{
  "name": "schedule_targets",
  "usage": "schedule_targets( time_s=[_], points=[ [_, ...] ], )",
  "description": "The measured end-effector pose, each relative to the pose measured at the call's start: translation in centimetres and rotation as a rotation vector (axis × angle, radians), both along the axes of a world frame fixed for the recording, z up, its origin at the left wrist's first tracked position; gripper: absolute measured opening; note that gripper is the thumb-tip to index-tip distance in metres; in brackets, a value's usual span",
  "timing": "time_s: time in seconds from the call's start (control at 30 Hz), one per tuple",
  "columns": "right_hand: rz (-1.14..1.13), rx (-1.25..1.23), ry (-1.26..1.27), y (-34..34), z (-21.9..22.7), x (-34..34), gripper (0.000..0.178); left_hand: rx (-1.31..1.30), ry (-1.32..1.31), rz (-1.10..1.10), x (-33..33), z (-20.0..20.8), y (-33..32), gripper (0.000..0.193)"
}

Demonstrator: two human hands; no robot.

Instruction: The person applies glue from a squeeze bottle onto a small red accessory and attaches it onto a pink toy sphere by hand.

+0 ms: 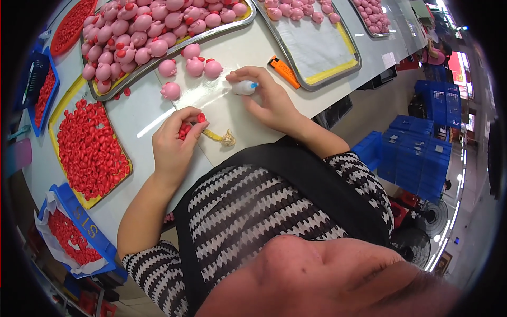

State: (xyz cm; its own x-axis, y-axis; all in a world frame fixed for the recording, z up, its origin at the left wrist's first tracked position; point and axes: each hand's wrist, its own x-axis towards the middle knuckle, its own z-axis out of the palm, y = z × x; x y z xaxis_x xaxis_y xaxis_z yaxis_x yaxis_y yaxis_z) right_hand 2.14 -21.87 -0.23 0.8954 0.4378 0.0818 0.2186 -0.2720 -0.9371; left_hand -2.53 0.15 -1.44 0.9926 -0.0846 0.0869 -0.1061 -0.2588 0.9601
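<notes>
My left hand (171, 145) is closed around several small red plastic pieces (185, 130), with one red piece (201, 117) pinched between thumb and fingertips. In my right hand (277, 105), the fingers curl round a small white squeeze bottle (244, 88) with a blue tip. Between and beyond the hands, several loose pink round pig-like figures (195, 67) lie on the white table (153, 119). Close to my left fingertips rests a thin yellow stick (212, 135) with a frayed, crusted end.
A metal tray (174, 52) heaped with pink figures stands at the far left. Nearer lies a yellow-rimmed tray (87, 203) of red pieces, beside a blue bin (92, 227). An orange cutter (285, 72) lies by another metal tray (353, 67). Blue crates (417, 158) stand right.
</notes>
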Motion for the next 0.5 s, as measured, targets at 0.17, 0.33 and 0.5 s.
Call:
schedule_targets(
  time_s=[0.17,0.33,0.5],
  points=[
    [-0.151,0.211,-0.244,-3.3,1.4,2.2,0.059,-0.029,0.006,-0.020,0.0,0.2,-0.1,0.020],
    [-0.556,-0.591,-0.631,-11.5,1.1,11.2,0.035,-0.039,0.018,-0.014,-0.4,0.2,0.0,0.021],
    [-0.529,-0.849,-0.583,-16.5,1.0,14.5,0.028,-0.044,0.008,-0.065,-0.3,0.4,-0.3,0.021]
  ],
)
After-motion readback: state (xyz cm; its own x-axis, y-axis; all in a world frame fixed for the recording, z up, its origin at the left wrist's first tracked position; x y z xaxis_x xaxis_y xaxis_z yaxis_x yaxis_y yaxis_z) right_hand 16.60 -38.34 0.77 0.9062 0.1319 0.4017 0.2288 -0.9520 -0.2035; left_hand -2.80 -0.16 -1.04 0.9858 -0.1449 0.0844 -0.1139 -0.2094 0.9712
